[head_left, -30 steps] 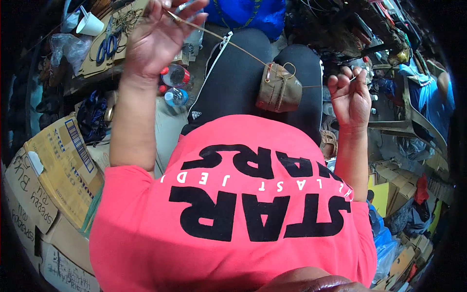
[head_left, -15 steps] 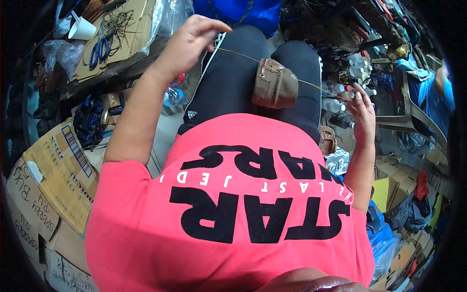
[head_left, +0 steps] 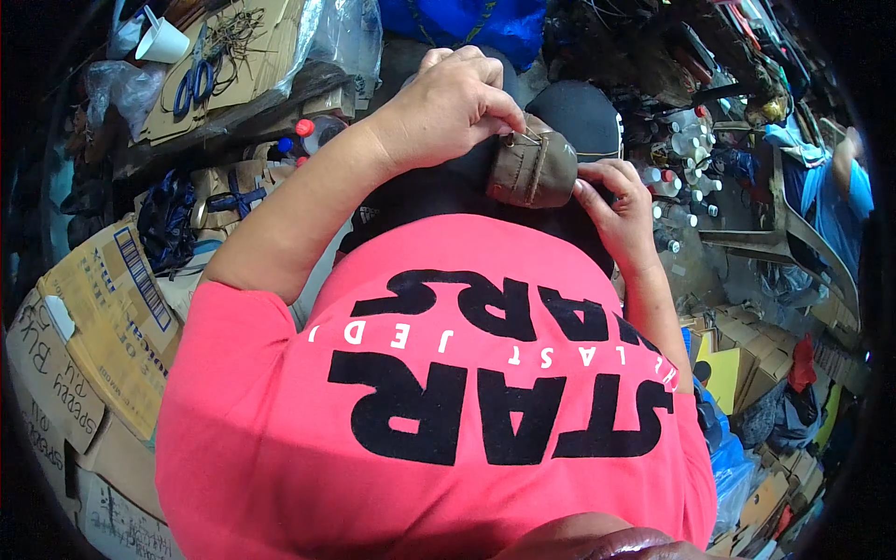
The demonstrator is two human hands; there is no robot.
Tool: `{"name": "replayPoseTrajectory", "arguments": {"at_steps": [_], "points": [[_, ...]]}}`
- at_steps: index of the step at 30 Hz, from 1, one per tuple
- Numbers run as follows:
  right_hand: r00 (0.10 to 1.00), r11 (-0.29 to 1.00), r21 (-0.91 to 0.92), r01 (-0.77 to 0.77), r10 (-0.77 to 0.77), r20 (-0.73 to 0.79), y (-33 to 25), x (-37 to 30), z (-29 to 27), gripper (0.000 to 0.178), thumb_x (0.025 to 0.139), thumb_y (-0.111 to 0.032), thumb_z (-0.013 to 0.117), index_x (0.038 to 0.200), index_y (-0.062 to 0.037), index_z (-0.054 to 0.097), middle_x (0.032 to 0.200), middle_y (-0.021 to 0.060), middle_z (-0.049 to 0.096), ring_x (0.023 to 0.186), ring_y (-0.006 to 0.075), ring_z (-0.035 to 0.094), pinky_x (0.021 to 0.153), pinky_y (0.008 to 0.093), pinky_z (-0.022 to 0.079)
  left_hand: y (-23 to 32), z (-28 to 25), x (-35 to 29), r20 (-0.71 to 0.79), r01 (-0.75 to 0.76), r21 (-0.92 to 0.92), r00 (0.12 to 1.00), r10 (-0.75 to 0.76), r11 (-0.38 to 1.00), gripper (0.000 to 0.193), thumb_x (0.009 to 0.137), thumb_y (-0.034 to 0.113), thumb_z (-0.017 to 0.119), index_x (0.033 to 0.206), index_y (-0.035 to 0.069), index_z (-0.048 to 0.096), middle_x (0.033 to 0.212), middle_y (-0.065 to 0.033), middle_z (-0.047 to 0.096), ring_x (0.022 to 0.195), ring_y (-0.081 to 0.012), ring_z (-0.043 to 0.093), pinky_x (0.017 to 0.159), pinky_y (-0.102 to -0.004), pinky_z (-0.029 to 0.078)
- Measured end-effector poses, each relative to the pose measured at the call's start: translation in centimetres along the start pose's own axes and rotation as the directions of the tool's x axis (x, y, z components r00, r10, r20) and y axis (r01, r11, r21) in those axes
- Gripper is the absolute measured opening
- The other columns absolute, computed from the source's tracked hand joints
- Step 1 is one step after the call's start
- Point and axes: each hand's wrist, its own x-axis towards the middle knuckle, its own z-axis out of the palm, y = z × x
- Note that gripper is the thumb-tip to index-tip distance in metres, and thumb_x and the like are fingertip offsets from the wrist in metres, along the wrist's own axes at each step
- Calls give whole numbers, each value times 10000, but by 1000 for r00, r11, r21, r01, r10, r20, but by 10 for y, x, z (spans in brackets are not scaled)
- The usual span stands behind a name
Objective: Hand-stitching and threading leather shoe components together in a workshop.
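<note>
A brown leather piece [head_left: 532,170] with raised seams rests across my dark-trousered thighs; it looks like part of a shoe. My left hand [head_left: 464,101] is at its upper left edge, thumb and forefinger pinched. A thin light strand, apparently thread [head_left: 530,138], shows at those fingertips. Whether a needle is there too is too small to tell. My right hand [head_left: 618,203] is at the leather's right side, thumb and forefinger closed on its edge and the other fingers curled.
Blue-handled scissors [head_left: 194,89] and a white cup [head_left: 161,43] are on cardboard at the upper left. Several bottles [head_left: 686,149] stand to the right by a chair frame [head_left: 793,224]. Cardboard boxes [head_left: 112,327] are at the left. Another person's blue clothing [head_left: 835,210] shows far right.
Both hands have come inward from wide apart, where the thread was stretched out to either side. They are now at the leather piece, and the thread no longer spans between them.
</note>
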Motion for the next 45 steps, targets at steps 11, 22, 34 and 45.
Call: {"name": "replayPoseTrajectory", "arguments": {"at_steps": [11, 22, 34, 45], "points": [[980, 978, -63, 199, -199, -1, -7, 16, 2, 296, 680, -118, 759, 962, -60, 690, 984, 81, 667, 932, 262, 612, 845, 349, 470, 15, -2, 26, 109, -252, 234, 967, 232, 939, 82, 697, 142, 718, 761, 167, 675, 772, 9, 525, 882, -198, 533, 850, -362, 377], [999, 989, 145, -37, 32, 33, 0, 14, 23, 230, 690, -19, 684, 918, -46, 665, 979, 118, 663, 934, 272, 618, 812, 356, 477, -4, 21, 25, 322, 238, -403, 941, -107, 884, 478, 614, 210, 834, 1011, 52, 618, 926, -90, 615, 927, -254, 590, 817, -350, 468], [972, 953, -189, 235, -232, 38, 0, 17, 16, 249, 687, -6, 625, 926, -73, 618, 919, 89, 622, 910, 312, 571, 859, 407, 414, 3, 43, 7, 185, 172, -380, 977, -108, 909, 1158, 497, 365, 891, 1438, 158, 248, 1023, -185, 624, 969, -360, 620, 865, -425, 480], [989, 953, -265, 150, -147, 30, 16, -6, -23, 134, 747, -30, 682, 859, -90, 638, 889, 63, 620, 897, 279, 584, 827, 386, 427, 23, 36, 21, 416, 283, -149, 887, -200, 948, 1099, 538, 426, 865, 1415, 178, 251, 1067, -145, 615, 1078, -312, 574, 1044, -515, 249]]}}
